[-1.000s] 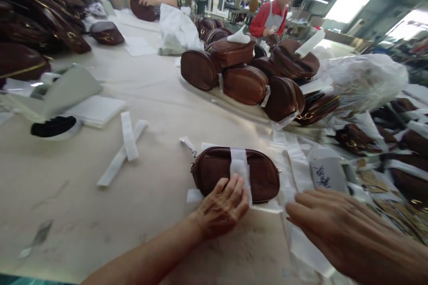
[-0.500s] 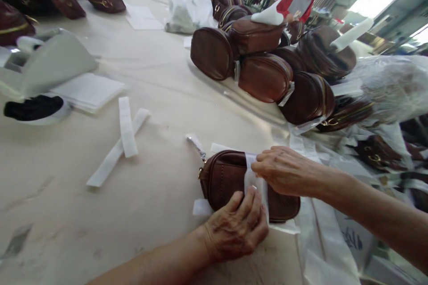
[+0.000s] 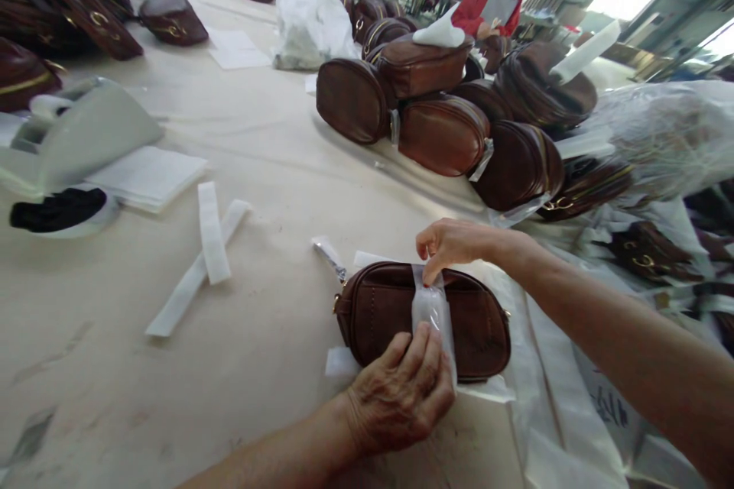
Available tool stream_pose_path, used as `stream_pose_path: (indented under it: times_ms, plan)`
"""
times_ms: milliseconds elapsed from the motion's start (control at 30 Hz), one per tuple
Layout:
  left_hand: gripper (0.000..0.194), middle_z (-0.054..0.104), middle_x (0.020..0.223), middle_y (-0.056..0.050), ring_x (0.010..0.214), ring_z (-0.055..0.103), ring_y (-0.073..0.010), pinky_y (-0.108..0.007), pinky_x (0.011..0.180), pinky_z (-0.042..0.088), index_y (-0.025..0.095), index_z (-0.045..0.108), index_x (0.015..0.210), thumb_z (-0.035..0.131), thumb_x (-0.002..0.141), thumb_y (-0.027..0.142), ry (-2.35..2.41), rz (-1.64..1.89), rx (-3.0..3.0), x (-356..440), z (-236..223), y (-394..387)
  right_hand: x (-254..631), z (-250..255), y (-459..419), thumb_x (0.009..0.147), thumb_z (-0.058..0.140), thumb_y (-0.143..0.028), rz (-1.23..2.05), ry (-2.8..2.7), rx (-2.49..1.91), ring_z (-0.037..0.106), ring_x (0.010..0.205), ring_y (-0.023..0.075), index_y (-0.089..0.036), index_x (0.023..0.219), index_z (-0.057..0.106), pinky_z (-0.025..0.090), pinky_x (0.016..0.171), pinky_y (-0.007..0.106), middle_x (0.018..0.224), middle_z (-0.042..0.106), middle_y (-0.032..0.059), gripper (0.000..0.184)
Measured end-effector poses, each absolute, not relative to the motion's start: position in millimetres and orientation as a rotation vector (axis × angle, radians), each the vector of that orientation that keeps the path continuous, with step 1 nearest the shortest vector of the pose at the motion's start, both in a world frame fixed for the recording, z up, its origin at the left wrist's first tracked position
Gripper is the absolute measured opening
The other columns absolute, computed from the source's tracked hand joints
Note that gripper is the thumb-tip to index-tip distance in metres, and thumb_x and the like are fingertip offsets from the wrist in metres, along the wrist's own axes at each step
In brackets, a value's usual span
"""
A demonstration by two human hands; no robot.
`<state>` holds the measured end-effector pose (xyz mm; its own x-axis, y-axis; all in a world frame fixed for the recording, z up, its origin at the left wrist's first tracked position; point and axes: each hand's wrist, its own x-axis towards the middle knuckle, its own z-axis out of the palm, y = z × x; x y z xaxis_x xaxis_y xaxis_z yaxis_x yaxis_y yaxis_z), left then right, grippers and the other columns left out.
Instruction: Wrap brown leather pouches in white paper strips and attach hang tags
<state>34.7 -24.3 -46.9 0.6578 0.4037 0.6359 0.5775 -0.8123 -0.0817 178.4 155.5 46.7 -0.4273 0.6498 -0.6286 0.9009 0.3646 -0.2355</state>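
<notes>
A small dark brown leather bag (image 3: pixel 479 325) lies on the table in front of me, with a translucent white wrapping strip (image 3: pixel 431 306) across its middle. My left hand (image 3: pixel 404 390) presses on the near part of the strip, its fingers bent and held together, the thumb on the leather. At the bag's far edge is my right hand (image 3: pixel 444 244). Its thumb and fingers are apart, with the thumb tip close to the strip's upper end. A zipper pull (image 3: pixel 329 260) in clear wrap sticks out at the bag's left end.
Two crossed white strips (image 3: pixel 213 233) lie to the left, near a tape dispenser (image 3: pixel 95 134) and a stack of white sheets (image 3: pixel 152 176). Brown bags (image 3: pixel 441 134) are piled at the back right beside clear plastic (image 3: pixel 682 122). A co-worker in red (image 3: pixel 487 0) stands beyond.
My right hand has let go of the strip and lifted toward the bag's far edge, its fingers opening. My left hand stays on the strip. The view has shifted slightly.
</notes>
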Motion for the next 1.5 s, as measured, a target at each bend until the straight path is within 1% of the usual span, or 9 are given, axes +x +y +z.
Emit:
stream_pose_path:
  times_ms: [133,300,400,600,800,1000,1167,1333,1500]
  plan:
    - [0.029,0.061,0.116,-0.02,0.113,0.055,-0.0318,-0.041,0.091,0.041,0.007,0.059,0.107,0.038,0.088,0.014,-0.794,-0.921,-2.604,34.8,-47.2,-23.7,197.5,34.7,151.1,0.065,0.071,-0.029,-0.924,2.326,1.512,0.057,0.059,0.0127,-0.018,0.078,0.069,0.041,0.056,0.022,0.062,0.063,-0.003,0.017]
    - [0.029,0.06,0.117,-0.019,0.113,0.054,-0.0306,-0.041,0.091,0.041,0.007,0.059,0.108,0.038,0.088,0.013,-0.792,-0.923,-2.595,34.1,-46.6,-24.2,216.6,24.3,77.8,0.087,0.05,-0.022,-0.525,3.091,1.608,0.061,0.083,0.0156,-0.017,0.091,0.066,0.048,0.077,0.029,0.089,0.067,0.0067,0.018]
    - [0.031,0.059,0.116,-0.018,0.114,0.053,-0.0289,-0.04,0.092,0.041,0.007,0.058,0.11,0.038,0.088,0.011,-0.798,-0.954,-2.582,35.0,-46.9,-24.6,217.3,10.9,25.4,0.089,0.043,-0.014,-0.283,3.353,1.32,0.059,0.098,0.0188,-0.018,0.103,0.065,0.048,0.086,0.034,0.101,0.068,0.0089,0.026]
    - [0.024,0.06,0.099,-0.011,0.098,0.056,-0.0205,-0.036,0.092,0.043,0.008,0.06,0.102,0.041,0.087,0.009,-0.792,-1.098,-2.581,36.8,-50.7,-24.8,212.1,-12.6,-15.1,0.089,0.039,-0.008,0.094,3.357,1.379,0.052,0.113,0.0228,-0.013,0.119,0.058,0.044,0.094,0.043,0.117,0.065,0.0106,0.036]
    - [0.021,0.06,0.097,-0.013,0.097,0.054,-0.0209,-0.038,0.088,0.044,0.007,0.055,0.097,0.036,0.087,0.007,-0.738,-1.255,-2.561,32.7,-52.8,-26.6,208.9,-8.8,-31.7,0.085,0.036,-0.006,0.015,3.451,1.39,0.057,0.103,0.0215,-0.016,0.117,0.06,0.045,0.089,0.043,0.108,0.068,0.0097,0.041]
    - [0.027,0.058,0.101,-0.014,0.101,0.051,-0.022,-0.04,0.09,0.042,0.007,0.05,0.111,0.042,0.085,0.008,-0.789,-1.167,-2.537,31.3,-57.6,-28.6,221.1,13.2,-40.2,0.084,0.039,-0.007,-0.427,3.486,1.338,0.06,0.086,0.0158,-0.023,0.087,0.065,0.047,0.084,0.036,0.083,0.069,0.0024,0.031]
    - [0.027,0.056,0.105,-0.013,0.102,0.049,-0.0226,-0.04,0.09,0.04,0.009,0.055,0.11,0.045,0.086,0.014,-0.788,-0.98,-2.545,33.4,-54.4,-29.6,245.7,16.2,18.0,0.087,0.044,-0.024,-0.426,2.833,2.229,0.055,0.109,0.0234,-0.017,0.107,0.062,0.042,0.094,0.043,0.114,0.063,0.0125,0.028]
    - [0.025,0.056,0.103,-0.013,0.098,0.049,-0.0221,-0.038,0.09,0.039,0.008,0.057,0.106,0.041,0.087,0.012,-0.807,-1.04,-2.517,33.3,-51.3,-32.8,245.9,9.1,48.7,0.09,0.042,-0.039,-0.661,2.537,2.192,0.066,0.082,0.0205,-0.016,0.092,0.067,0.049,0.074,0.032,0.087,0.071,0.0086,0.034]
    - [0.029,0.055,0.104,-0.015,0.099,0.049,-0.0227,-0.039,0.089,0.038,0.007,0.057,0.107,0.035,0.088,0.011,-0.823,-0.947,-2.489,38.9,-53.5,-35.9,242.5,7.5,42.9,0.089,0.046,-0.038,-0.686,2.491,2.178,0.066,0.087,0.0215,-0.014,0.099,0.064,0.048,0.074,0.03,0.091,0.07,0.01,0.031]
